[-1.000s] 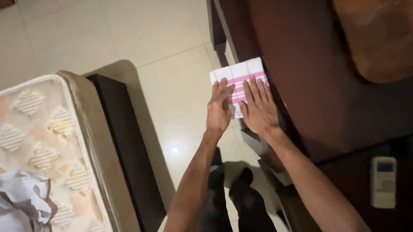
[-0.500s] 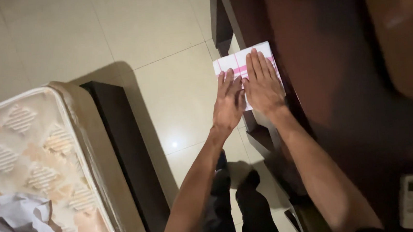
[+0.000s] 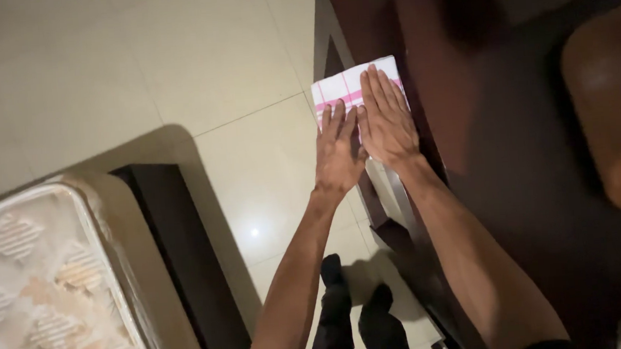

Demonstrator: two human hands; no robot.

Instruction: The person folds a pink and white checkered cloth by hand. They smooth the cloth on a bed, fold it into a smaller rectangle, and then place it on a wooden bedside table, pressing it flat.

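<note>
Folded white cloth with pink stripes [image 3: 351,84] lies at the dark table [image 3: 515,182] edge, beneath and ahead of both palms. Left hand [image 3: 338,151] and right hand [image 3: 385,118] press flat, fingers straight, grasping nothing; right covers more.

The folded cloth [image 3: 351,84] is white with pink crossing stripes, the tabletop [image 3: 544,180] a dark reddish brown, the floor [image 3: 171,60] pale cream tile, and the mattress [image 3: 41,288] — cream, with a quilted diamond pattern in peach — sits on a near-black bed frame [image 3: 185,263].
</note>
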